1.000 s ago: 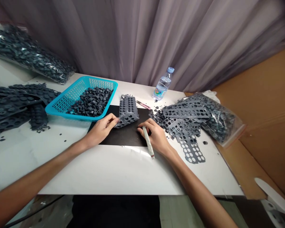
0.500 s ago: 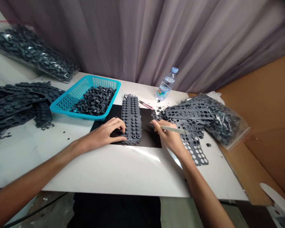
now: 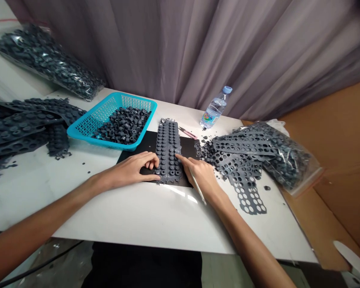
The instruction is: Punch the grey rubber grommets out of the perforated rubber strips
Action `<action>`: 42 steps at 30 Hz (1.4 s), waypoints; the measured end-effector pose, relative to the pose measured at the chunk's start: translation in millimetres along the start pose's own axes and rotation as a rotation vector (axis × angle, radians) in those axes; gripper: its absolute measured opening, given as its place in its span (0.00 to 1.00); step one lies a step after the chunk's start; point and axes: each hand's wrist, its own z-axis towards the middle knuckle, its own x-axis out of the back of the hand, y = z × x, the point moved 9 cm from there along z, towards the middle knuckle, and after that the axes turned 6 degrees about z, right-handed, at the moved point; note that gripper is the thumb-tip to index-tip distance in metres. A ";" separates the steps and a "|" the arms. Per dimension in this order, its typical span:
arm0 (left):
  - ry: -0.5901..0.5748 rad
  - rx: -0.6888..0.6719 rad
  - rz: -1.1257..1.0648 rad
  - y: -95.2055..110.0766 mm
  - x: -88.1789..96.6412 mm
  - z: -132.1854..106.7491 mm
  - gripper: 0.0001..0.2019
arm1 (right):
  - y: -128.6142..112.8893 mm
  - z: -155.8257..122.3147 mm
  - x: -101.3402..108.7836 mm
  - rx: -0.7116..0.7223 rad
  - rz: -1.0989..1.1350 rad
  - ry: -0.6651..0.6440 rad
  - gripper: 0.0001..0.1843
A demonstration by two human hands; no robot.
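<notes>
A long grey rubber sheet (image 3: 168, 148) studded with small round parts lies flat on a black mat (image 3: 189, 146). My left hand (image 3: 136, 170) rests on the sheet's near left edge, fingers curled, thumb along the mat. My right hand (image 3: 198, 173) grips a thin pale stick (image 3: 197, 188) and points its index finger onto the sheet's right side. A turquoise basket (image 3: 91, 122) full of loose grey rings stands just left of the mat.
Punched-out grey sheets (image 3: 243, 160) and a plastic bag of parts (image 3: 291, 160) lie to the right. A water bottle (image 3: 214, 108) and a pink cutter (image 3: 187, 133) sit behind the mat. More studded sheets (image 3: 21, 128) and another bag (image 3: 45, 60) are at left. Cardboard lines the right edge.
The sheet, curled up in my left hand at first, now lies flat on the mat. My right hand swung the stick and moved onto the sheet's right side.
</notes>
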 end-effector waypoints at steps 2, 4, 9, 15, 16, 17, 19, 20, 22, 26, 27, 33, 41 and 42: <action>-0.001 0.009 -0.009 -1.9 -1.4 -0.3 0.18 | 1.7 -0.6 -0.7 -0.012 -0.052 0.005 0.25; 0.006 0.009 -0.018 -2.6 -1.7 -0.6 0.18 | 10.2 -3.8 4.0 -0.068 -0.068 0.043 0.23; -0.002 -0.001 -0.031 -2.2 -3.2 -0.3 0.18 | 20.7 -10.6 12.9 -0.134 -0.095 0.102 0.23; 0.005 -0.008 -0.028 -2.0 -2.2 0.1 0.18 | 1.4 -6.1 8.5 -0.031 -0.056 0.056 0.22; 0.001 -0.008 -0.029 -2.0 -2.5 0.2 0.18 | 2.6 -6.1 10.6 -0.048 -0.049 0.077 0.20; -0.004 -0.008 -0.029 -2.2 -2.8 0.3 0.18 | 4.8 -6.4 12.7 -0.070 -0.043 0.096 0.18; -0.005 -0.008 -0.026 -2.6 -3.0 0.4 0.18 | 10.1 -7.7 16.0 -0.113 -0.033 0.127 0.16; -0.007 -0.009 -0.023 -2.7 -3.3 0.4 0.18 | 12.1 -8.5 17.1 -0.125 -0.027 0.136 0.15; -0.001 -0.005 -0.018 -3.1 -3.2 0.2 0.18 | 13.1 -9.6 18.5 -0.126 -0.007 0.146 0.14; 0.011 0.030 -0.016 -0.4 1.8 -2.0 0.19 | 9.4 -10.8 20.3 -0.117 0.030 0.144 0.14; 0.008 0.042 -0.029 1.7 4.2 -3.2 0.20 | 8.1 -11.0 21.0 -0.116 0.041 0.143 0.14; -0.325 0.045 -0.314 23.4 -2.4 -19.3 0.21 | 5.6 -12.4 22.4 -0.116 0.106 0.140 0.14; -0.260 0.070 -0.293 10.3 -4.1 -13.9 0.20 | 4.3 -13.1 21.2 -0.118 0.107 0.108 0.15; -0.245 0.063 -0.286 10.5 -3.8 -13.3 0.20 | 4.5 -13.1 21.5 -0.119 0.110 0.105 0.15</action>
